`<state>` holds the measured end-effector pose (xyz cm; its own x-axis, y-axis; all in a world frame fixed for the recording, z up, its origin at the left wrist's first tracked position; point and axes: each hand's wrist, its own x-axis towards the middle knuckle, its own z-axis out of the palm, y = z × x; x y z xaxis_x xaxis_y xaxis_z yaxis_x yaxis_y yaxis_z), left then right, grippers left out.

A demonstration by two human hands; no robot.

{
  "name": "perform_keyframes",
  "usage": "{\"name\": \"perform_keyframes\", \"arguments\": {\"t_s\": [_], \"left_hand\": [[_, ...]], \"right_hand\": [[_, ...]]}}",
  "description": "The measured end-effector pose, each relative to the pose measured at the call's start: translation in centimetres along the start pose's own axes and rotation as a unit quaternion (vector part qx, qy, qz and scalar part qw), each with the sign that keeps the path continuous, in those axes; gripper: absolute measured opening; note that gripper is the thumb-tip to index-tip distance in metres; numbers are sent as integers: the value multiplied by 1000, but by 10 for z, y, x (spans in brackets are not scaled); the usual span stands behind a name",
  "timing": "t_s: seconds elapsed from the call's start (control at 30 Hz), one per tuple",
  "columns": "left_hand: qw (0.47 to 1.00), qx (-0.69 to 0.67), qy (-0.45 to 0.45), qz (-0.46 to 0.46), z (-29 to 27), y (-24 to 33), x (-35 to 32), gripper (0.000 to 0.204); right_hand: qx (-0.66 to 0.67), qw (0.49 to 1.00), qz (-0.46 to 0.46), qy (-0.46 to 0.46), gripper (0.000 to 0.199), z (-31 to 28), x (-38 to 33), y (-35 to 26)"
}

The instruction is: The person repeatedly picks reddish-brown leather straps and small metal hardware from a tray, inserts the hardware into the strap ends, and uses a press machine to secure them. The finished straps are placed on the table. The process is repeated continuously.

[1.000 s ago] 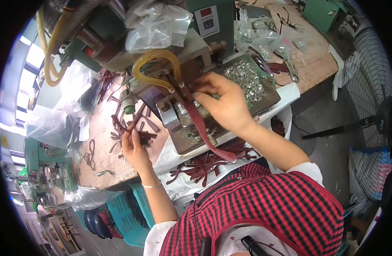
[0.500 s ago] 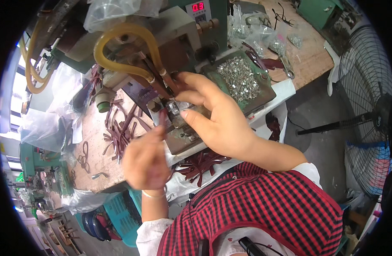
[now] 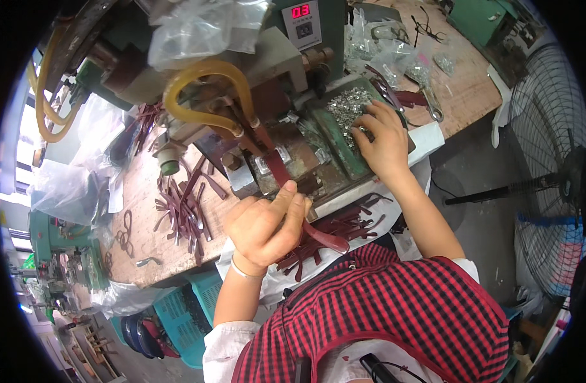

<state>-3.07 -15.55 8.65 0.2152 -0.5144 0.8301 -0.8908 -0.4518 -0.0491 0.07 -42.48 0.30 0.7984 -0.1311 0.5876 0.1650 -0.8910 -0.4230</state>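
My left hand [image 3: 267,226] pinches a dark red eyeglass temple [image 3: 329,241] between thumb and fingers. The temple's far end lies over the metal fixture [image 3: 302,155], under the machine's clamp; its near end sticks out past my fingers toward my lap. At the right, my right hand [image 3: 386,143] reaches over the green tray's side, bent fingers apart at the edge of a pile of small shiny metal parts [image 3: 345,107]. No part shows between those fingertips.
Dark red temples lie in a heap [image 3: 184,207] on the table's left and another [image 3: 325,233] before the fixture. A yellow hose [image 3: 213,67] loops above the clamp. Plastic bags [image 3: 207,32] hang over the machine. A black fan [image 3: 548,166] stands at the right.
My right hand has left the fixture for the parts tray at the right. My left hand has moved right and up, and the temple it holds now reaches into the fixture.
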Motion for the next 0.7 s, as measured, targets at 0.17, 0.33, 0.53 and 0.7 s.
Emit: {"name": "perform_keyframes", "arguments": {"t_s": [0.17,0.33,0.53,0.7], "left_hand": [[999,14,41,-14,7,0,-4,24],[989,-12,-13,-144,-39,28,-28,25],[906,199,-29,-372,-85,-45,-52,9],[881,316,-166,-313,-28,-153,-96,8]], "right_hand": [[-23,991,-124,-51,20,13,18,-11],[15,994,-94,62,13,5,18,5],[454,832,293,126,21,-2,-8,12],[440,870,200,100,15,22,20,-29]]}}
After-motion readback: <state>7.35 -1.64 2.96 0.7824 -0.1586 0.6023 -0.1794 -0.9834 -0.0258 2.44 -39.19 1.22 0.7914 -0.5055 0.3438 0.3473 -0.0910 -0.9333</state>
